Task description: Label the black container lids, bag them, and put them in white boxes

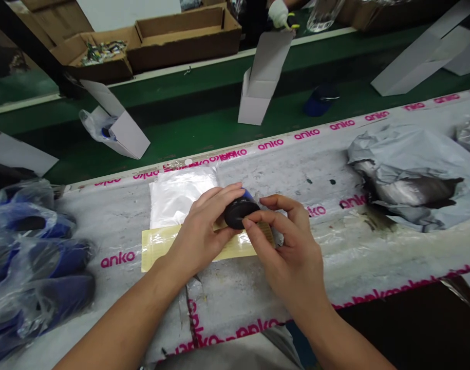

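Even overhead light, soft shadows, slight blur, bowed edges

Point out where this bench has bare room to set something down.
Bare bench lies between the blue bagged items and the white bags, and between the right hand and the grey crumpled bag. The middle is crowded: left hand and right hand grip the black round part over the yellow strip.

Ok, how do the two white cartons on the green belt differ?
The middle carton stands upright, flap raised; the left carton lies on its side. The left carton has a clear bag poking from its mouth; the middle carton shows none. Both are plain white, open.
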### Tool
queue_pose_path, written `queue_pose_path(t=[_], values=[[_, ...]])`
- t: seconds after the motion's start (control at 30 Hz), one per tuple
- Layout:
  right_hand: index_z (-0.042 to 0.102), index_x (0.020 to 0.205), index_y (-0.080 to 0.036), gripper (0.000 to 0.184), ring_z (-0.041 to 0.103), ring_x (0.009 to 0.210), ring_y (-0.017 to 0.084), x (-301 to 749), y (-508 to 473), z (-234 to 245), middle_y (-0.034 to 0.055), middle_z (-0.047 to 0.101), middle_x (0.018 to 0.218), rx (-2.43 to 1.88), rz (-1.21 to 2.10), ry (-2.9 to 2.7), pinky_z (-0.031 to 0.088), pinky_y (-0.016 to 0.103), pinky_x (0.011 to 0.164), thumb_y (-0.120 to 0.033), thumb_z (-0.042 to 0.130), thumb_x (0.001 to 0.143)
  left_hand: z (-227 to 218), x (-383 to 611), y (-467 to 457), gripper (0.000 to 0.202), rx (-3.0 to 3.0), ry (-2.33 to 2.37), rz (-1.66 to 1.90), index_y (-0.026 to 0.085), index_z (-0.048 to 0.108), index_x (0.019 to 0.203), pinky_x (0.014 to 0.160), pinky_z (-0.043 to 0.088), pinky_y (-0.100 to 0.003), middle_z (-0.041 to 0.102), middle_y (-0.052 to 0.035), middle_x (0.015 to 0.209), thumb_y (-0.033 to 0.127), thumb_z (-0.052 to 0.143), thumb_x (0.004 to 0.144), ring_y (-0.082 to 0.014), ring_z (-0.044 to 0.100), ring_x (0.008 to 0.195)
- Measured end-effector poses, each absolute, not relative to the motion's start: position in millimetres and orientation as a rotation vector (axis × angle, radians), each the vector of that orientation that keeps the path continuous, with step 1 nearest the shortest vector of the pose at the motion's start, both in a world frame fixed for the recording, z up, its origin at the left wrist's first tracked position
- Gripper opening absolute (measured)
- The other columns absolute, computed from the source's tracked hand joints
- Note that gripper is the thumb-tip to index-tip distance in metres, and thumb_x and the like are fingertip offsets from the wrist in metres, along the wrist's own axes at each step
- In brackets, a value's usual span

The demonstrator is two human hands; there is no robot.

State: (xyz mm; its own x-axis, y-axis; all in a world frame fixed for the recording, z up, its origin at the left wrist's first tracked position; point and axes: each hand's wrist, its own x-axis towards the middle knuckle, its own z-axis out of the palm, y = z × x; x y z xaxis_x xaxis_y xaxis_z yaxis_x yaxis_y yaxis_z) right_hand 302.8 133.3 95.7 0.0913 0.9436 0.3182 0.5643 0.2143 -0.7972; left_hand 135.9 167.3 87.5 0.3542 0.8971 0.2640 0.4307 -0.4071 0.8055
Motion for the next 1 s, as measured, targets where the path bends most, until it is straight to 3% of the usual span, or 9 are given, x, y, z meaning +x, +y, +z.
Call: queue_pose_path(t=[0.33, 0.7, 0.87, 1.0], values=[[0.065, 0.096, -0.022, 0.005, 0.056, 0.112, 0.026, 296, 134, 93, 0.0089, 0.055, 0.113, -1.397, 0.386, -1.625, 0.051, 0.047, 0.094, -0.018, 0.064, 0.093, 91, 135, 168, 0.066, 1.987, 1.145, 0.948, 0.031, 0.052, 0.139, 0.119, 0.037, -0.039, 0.052, -0.0008, 0.148, 0.000, 0.070, 0.084, -0.0196, 0.044, 0.139], [0.059, 0.090, -0.024, 0.009, 0.057, 0.107, 0.026, 293, 138, 94, 0.0084, 0.059, 0.109, -1.389, 0.348, -1.616, 0.049, 0.047, 0.091, -0.016, 0.060, 0.094, 92, 134, 168, 0.065, 2.005, 1.157, 0.920, 0.035, 0.052, 0.139, 0.120, 0.038, -0.049, 0.054, -0.0014, 0.146, 0.004, 0.071, 0.085, -0.0236, 0.045, 0.139], [0.051, 0.083, -0.023, 0.015, 0.061, 0.101, 0.023, 303, 146, 92, 0.0054, 0.064, 0.103, -1.396, 0.685, -1.412, 0.051, 0.043, 0.087, -0.020, 0.065, 0.087, 89, 134, 168, 0.061, 1.954, 1.181, 0.943, 0.035, 0.054, 0.138, 0.116, 0.043, -0.050, 0.054, -0.0021, 0.146, 0.011, 0.074, 0.086, -0.0252, 0.046, 0.138], [0.053, 0.100, -0.024, 0.015, 0.066, 0.091, 0.021, 322, 156, 97, 0.0041, 0.068, 0.099, -1.297, 1.137, -1.236, 0.054, 0.037, 0.076, -0.034, 0.062, 0.093, 89, 134, 168, 0.061, 1.883, 1.203, 0.954, 0.035, 0.056, 0.137, 0.114, 0.045, -0.049, 0.054, -0.0023, 0.146, 0.015, 0.078, 0.084, -0.0260, 0.047, 0.138]])
